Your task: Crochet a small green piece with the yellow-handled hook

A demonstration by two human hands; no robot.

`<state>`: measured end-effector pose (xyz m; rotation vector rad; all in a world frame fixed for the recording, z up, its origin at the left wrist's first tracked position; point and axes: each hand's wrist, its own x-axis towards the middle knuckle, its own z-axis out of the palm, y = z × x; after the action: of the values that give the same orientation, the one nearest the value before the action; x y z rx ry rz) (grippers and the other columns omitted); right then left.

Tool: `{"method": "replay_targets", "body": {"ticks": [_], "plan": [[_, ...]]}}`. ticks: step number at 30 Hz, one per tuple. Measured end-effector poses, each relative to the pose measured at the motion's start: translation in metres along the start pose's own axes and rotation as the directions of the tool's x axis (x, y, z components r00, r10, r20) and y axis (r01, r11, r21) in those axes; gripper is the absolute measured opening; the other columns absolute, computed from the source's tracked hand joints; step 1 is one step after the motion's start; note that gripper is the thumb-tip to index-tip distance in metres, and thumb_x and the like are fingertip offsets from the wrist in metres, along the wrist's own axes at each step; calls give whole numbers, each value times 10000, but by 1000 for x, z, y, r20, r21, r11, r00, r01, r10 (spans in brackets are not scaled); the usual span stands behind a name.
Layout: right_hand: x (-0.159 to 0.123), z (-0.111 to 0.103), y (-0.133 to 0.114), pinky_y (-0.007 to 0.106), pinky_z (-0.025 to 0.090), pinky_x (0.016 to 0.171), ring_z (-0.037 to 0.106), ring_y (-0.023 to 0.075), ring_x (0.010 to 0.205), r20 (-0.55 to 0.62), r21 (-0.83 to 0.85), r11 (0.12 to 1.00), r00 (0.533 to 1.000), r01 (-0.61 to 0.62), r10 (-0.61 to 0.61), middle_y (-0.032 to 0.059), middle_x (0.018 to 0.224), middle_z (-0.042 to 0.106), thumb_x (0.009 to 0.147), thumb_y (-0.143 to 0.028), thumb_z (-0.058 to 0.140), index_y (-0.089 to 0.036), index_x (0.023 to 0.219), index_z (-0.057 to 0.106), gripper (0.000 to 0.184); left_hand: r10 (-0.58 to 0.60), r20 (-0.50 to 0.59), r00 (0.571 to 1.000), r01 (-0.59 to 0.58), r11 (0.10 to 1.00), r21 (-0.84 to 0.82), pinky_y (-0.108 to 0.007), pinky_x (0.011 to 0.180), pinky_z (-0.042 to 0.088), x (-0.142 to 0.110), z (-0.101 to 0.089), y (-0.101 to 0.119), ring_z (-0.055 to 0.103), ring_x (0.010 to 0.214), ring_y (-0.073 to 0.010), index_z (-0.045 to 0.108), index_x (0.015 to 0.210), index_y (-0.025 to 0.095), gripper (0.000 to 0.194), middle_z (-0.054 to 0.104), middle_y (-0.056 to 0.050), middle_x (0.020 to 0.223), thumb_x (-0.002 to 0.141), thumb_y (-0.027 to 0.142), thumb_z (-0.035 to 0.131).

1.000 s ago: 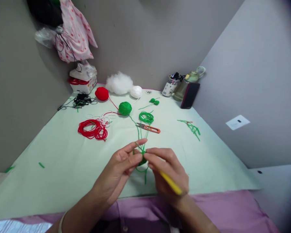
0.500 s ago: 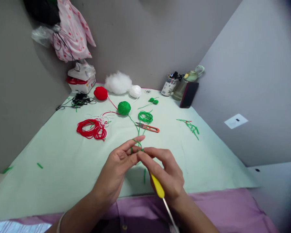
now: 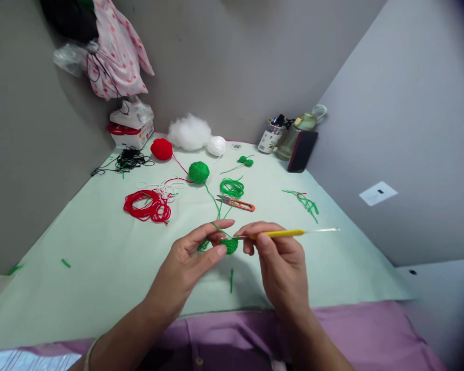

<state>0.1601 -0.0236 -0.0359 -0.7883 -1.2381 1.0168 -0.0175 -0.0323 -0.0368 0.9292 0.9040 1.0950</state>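
My left hand (image 3: 195, 257) pinches a small green crocheted piece (image 3: 229, 246) between thumb and fingers, with green yarn running over its raised index finger. In my right hand (image 3: 280, 257) is a double-ended crochet hook (image 3: 284, 233) with a yellow grip, lying nearly level. Its left tip meets the top of the green piece; the other metal end points right. Green strands lead from the left hand up toward a green yarn ball (image 3: 198, 172) and a loose green coil (image 3: 232, 188). Orange thread snips (image 3: 236, 202) lie just beyond the hands.
Left of the snips lies a red yarn coil (image 3: 147, 205). Farther back are a red ball (image 3: 161, 149), white stuffing (image 3: 189, 132), a white ball (image 3: 216, 146) and tangled black yarn (image 3: 130, 159). A phone (image 3: 302, 151) leans against a bottle (image 3: 290, 142); green scraps (image 3: 307, 203) lie right.
The crochet hook has swung from slanting down toward me to nearly level, its free end now to the right. My right hand has turned and shifted slightly right, uncovering the green piece.
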Motion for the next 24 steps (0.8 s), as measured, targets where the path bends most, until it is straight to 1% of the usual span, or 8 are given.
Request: {"method": "replay_targets", "body": {"ticks": [5,9,11,14,17,20,22,24], "plan": [[1,-3,-3,237,573,683,688,108,698,34,39,998,999,-38,37,23,929,822,1081,-355,647,-250,987,811,216,31,-20,999,-31,999,19,-331,984,435,-1,-4,-1,596,1046,-217,852,1223,376,329,706,-17,1049,894,363,854],[-4,-4,-8,275,604,728,717,132,758,77,-213,969,991,121,-107,35,978,813,1113,-250,563,-249,1068,777,219,94,-51,994,-87,988,125,-338,1003,433,-1,-2,3,603,1005,-210,854,1216,370,317,681,-6,977,907,303,827],[-8,-4,-8,309,623,765,748,163,835,174,-359,884,952,298,-251,54,1018,815,1105,-177,536,-248,1161,748,230,153,-97,983,-132,972,195,-330,993,437,-1,2,6,596,954,-197,870,1165,355,302,669,3,931,882,256,832],[-13,-4,-8,334,643,769,776,202,897,362,-552,624,833,553,-419,82,1059,824,1073,-125,553,-242,1255,730,279,174,-173,969,-141,972,187,-307,945,454,-1,9,7,582,905,-184,876,1142,329,344,652,12,881,811,233,893],[-16,-5,-6,339,657,800,789,222,957,449,-658,443,790,609,-418,107,1147,818,1040,-104,612,-251,1279,764,319,0,-123,992,-10,997,-74,-283,870,474,1,11,6,572,864,-166,839,1266,316,505,646,13,868,773,325,953],[-15,-5,-6,338,652,801,777,221,972,301,-563,635,847,529,-438,93,1096,814,1033,-86,620,-259,1264,779,330,-166,-4,986,157,939,-305,-247,836,465,4,8,7,546,812,-134,848,1255,274,547,635,10,838,736,375,985],[-12,-5,-5,320,628,728,742,191,852,128,-390,835,920,390,-370,61,985,803,1052,-108,601,-264,1190,795,285,-166,-5,986,154,927,-342,-222,839,449,5,7,9,536,812,-119,874,1187,257,482,634,9,830,727,346,989],[-8,-4,-3,303,595,663,691,165,748,19,-201,951,972,235,-236,42,913,778,1075,-172,596,-263,1095,808,232,-119,-36,992,102,943,-317,-218,852,446,5,6,10,544,837,-121,883,1160,270,434,647,8,852,740,327,977]]}}
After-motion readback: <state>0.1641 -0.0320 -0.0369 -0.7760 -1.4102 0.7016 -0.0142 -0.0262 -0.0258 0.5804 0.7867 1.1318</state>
